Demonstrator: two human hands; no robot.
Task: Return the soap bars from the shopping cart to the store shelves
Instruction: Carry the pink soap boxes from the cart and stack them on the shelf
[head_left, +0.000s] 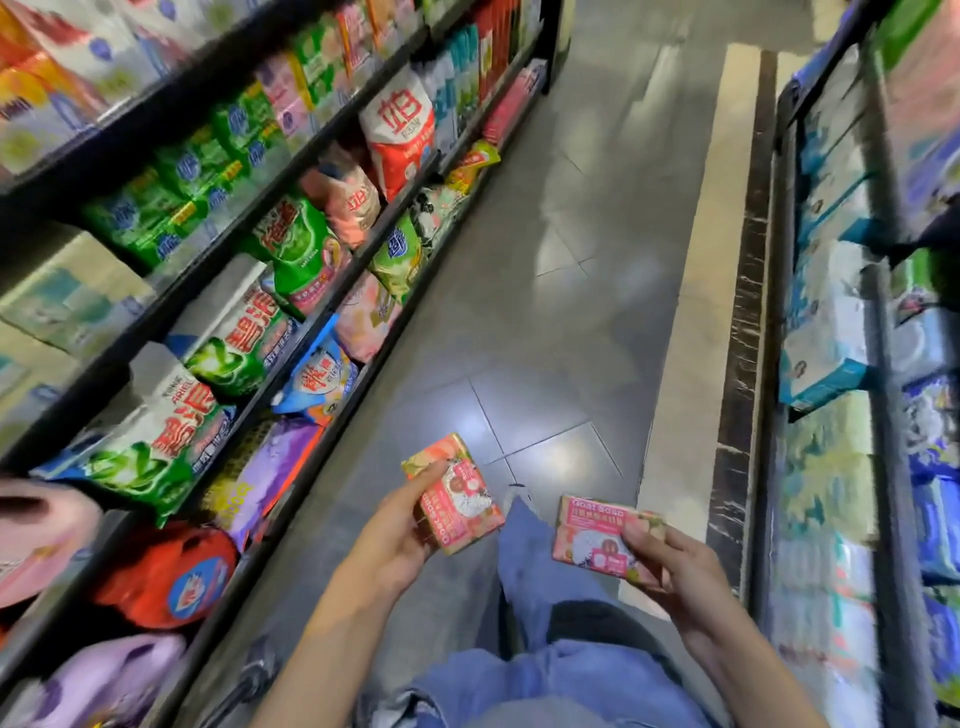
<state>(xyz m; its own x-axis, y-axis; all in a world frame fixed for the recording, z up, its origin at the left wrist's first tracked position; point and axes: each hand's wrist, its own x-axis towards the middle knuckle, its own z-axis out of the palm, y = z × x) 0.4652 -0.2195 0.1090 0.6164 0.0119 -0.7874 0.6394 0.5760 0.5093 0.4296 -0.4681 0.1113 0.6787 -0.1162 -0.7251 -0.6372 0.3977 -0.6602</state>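
Soap bars (462, 499) (592, 540) — 2 pink boxes, floral print

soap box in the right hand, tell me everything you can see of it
The soap box is a flat rectangular carton, cardboard by its look, pink-red with "Goat Soap" in white along its top edge and a white picture in the middle. It looks closed. Its printed face is turned to the camera, long side roughly level. The right hand grips its right end in mid-air; nothing else touches it.
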